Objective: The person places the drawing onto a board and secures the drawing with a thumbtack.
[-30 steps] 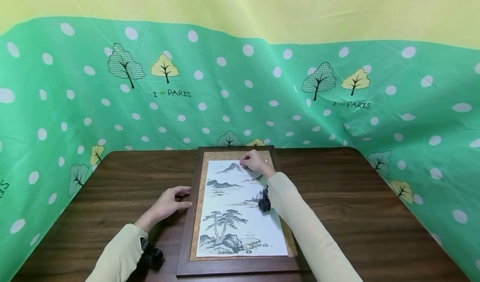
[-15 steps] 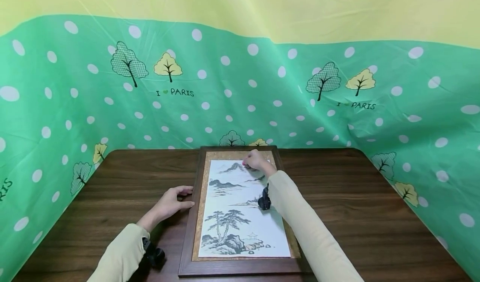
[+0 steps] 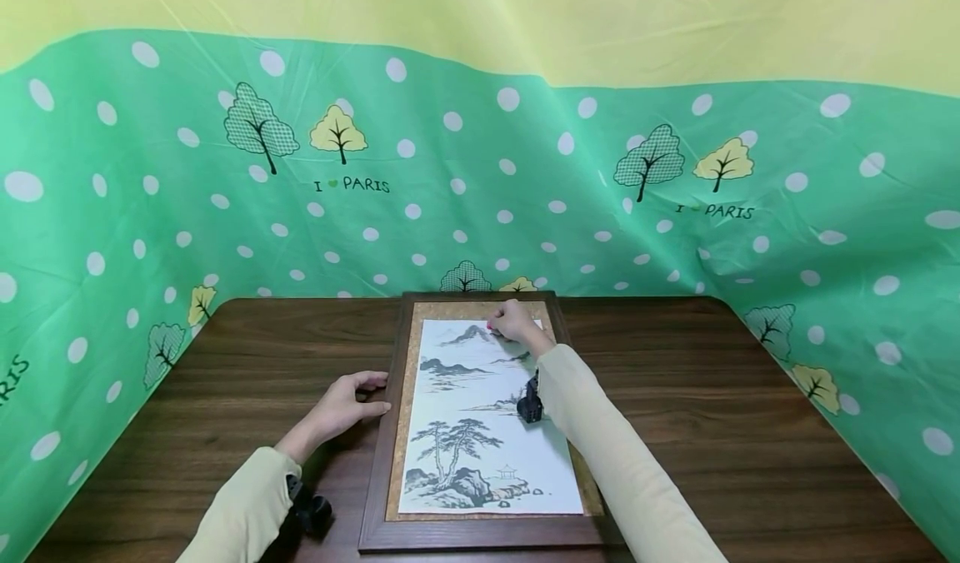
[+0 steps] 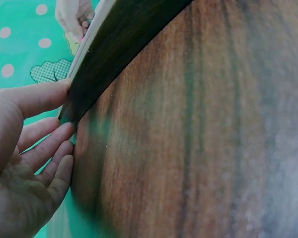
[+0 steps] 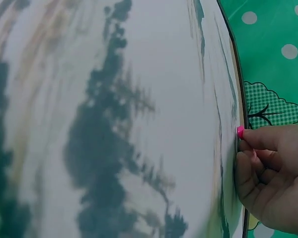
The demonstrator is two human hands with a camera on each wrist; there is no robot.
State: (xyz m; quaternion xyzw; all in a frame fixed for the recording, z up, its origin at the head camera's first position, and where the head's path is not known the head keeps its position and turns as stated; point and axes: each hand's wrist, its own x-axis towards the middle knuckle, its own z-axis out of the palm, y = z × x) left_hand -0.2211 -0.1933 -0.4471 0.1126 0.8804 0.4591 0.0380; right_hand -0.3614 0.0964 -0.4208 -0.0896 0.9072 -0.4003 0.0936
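Observation:
A sheet of paper [image 3: 457,396] with an ink landscape lies on a cork board [image 3: 394,471] in a dark wooden frame [image 3: 480,534]. My right hand [image 3: 513,321] is over the sheet's top edge, where thumb and finger pinch a pink push pin [image 5: 240,132]. Its point is hidden. Another small pink bit [image 5: 255,154] shows between the fingers, too small to identify. On the left, my left hand [image 3: 341,405] rests against the frame's outer side. In the left wrist view its thumb and fingertips touch the frame's side [image 4: 109,59], the fingers fairly straight.
The frame lies on a dark wooden table [image 3: 675,396], reaching close to its far edge. Behind hangs a green and yellow cloth [image 3: 480,155] with white dots and printed trees. Black wrist cameras sit beneath both sleeves.
The head view has shifted a little, moving the scene slightly right in the picture. Both hands keep nearly the same places, the right still pinching the pink push pin at the sheet's top.

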